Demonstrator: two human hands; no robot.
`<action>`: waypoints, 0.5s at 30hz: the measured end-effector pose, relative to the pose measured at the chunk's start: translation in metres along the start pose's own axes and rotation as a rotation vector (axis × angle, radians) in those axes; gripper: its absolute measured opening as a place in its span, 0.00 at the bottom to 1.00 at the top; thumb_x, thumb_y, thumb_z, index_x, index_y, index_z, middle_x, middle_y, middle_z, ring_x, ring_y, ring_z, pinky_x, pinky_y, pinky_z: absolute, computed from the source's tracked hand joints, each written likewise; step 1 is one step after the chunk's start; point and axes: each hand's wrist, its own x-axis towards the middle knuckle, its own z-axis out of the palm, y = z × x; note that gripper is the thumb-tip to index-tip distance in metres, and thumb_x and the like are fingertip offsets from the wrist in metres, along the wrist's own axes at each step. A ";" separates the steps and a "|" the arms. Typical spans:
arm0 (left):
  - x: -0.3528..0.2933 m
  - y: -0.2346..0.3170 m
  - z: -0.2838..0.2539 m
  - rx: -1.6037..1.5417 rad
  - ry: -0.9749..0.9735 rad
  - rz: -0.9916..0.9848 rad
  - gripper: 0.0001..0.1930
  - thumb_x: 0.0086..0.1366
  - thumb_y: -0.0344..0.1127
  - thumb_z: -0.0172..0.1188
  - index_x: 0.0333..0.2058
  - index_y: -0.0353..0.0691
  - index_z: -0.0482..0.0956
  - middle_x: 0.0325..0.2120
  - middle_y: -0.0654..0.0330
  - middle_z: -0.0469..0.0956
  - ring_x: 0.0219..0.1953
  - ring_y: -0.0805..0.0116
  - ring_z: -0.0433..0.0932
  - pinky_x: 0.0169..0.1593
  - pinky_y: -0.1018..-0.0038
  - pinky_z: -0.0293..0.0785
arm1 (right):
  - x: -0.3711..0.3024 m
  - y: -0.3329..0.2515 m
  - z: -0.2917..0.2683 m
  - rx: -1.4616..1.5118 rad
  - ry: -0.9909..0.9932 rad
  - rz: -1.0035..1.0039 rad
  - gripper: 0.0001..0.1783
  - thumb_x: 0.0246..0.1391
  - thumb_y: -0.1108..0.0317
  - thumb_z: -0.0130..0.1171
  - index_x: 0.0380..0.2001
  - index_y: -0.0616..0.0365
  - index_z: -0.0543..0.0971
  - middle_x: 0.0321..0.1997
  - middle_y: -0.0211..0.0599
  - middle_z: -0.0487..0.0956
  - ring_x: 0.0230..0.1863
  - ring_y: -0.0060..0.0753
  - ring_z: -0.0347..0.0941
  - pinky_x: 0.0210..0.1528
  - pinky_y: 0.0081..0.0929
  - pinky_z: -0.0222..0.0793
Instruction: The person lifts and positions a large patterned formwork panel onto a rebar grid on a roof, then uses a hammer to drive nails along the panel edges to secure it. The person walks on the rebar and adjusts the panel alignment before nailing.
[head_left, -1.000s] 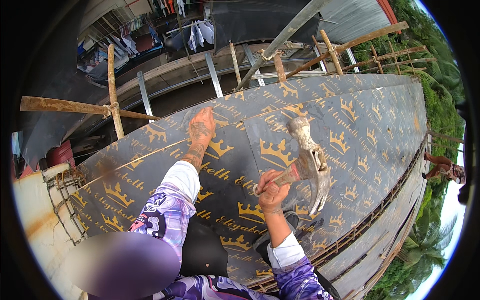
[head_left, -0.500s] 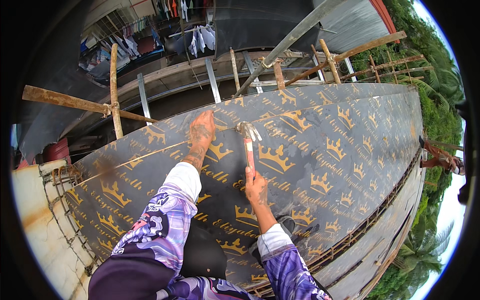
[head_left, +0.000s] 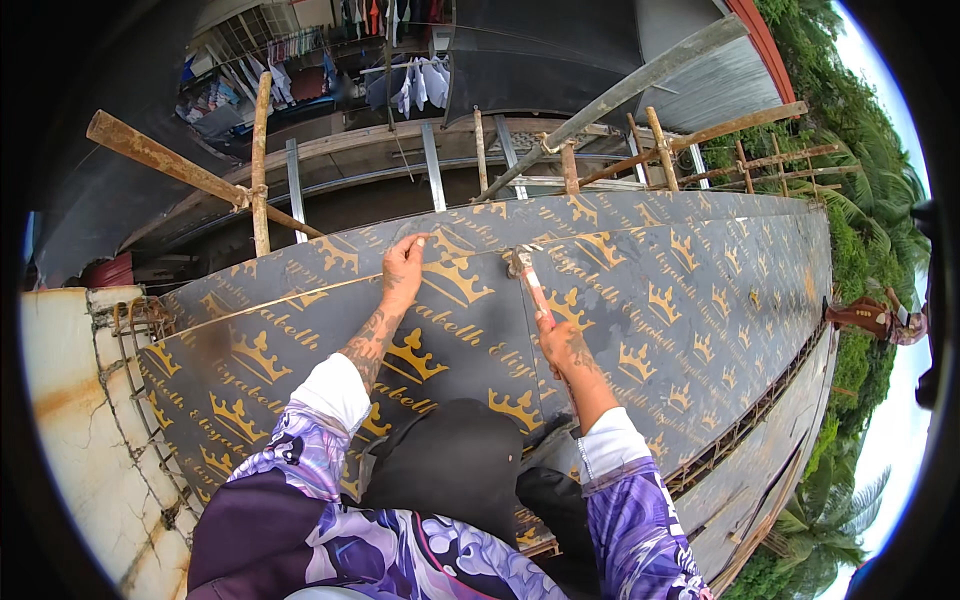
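My right hand (head_left: 567, 347) is wrapped round the red-and-pale handle of a claw hammer (head_left: 535, 288). The hammer's metal head is at the seam between two dark panels. To the left, my left hand (head_left: 402, 268) is closed with its fingertips pinched together, just above the panel surface near the same seam. Whatever small thing it may hold is too small to name. Below both hands spreads the large dark panel (head_left: 480, 345), printed with gold crowns and lettering.
Wooden poles (head_left: 259, 170) and a slanting metal pipe (head_left: 620, 85) rise beyond the far edge. A cracked concrete wall (head_left: 70, 390) stands at left, with rebar (head_left: 135, 350) beside it. Another person (head_left: 870, 315) is at the far right. My dark-clad knee (head_left: 445, 455) is close below.
My view has shifted. The hammer's head has moved right, away from my left hand, and its handle now tilts. My left hand stays pinched near the seam.
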 end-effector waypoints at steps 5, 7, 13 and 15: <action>-0.097 0.022 -0.140 -0.138 -0.199 -0.369 0.15 0.72 0.42 0.53 0.34 0.36 0.81 0.17 0.72 0.66 0.18 0.84 0.58 0.20 0.82 0.55 | -0.013 -0.040 -0.058 -0.142 -0.043 -0.003 0.35 0.65 0.41 0.43 0.33 0.69 0.76 0.17 0.40 0.73 0.16 0.36 0.71 0.19 0.38 0.70; -0.134 0.030 -0.200 -0.271 -0.078 -0.540 0.15 0.72 0.44 0.53 0.32 0.39 0.78 0.19 0.72 0.66 0.17 0.83 0.58 0.19 0.83 0.55 | -0.004 -0.037 -0.069 -0.175 -0.063 -0.044 0.35 0.64 0.39 0.43 0.33 0.67 0.76 0.14 0.38 0.71 0.13 0.37 0.69 0.17 0.38 0.68; -0.326 0.014 -0.312 -0.792 0.486 -0.636 0.12 0.74 0.40 0.45 0.40 0.39 0.73 0.24 0.69 0.66 0.22 0.80 0.59 0.20 0.82 0.56 | 0.008 -0.046 -0.062 -0.335 -0.143 -0.226 0.33 0.64 0.38 0.42 0.26 0.61 0.70 0.12 0.36 0.67 0.10 0.36 0.65 0.14 0.36 0.63; -0.393 0.013 -0.302 -1.040 0.662 -0.584 0.11 0.73 0.38 0.43 0.41 0.39 0.72 0.24 0.68 0.66 0.23 0.77 0.60 0.20 0.83 0.56 | 0.010 -0.040 -0.065 -0.404 -0.151 -0.279 0.31 0.65 0.39 0.42 0.23 0.59 0.68 0.11 0.36 0.66 0.09 0.36 0.63 0.12 0.37 0.61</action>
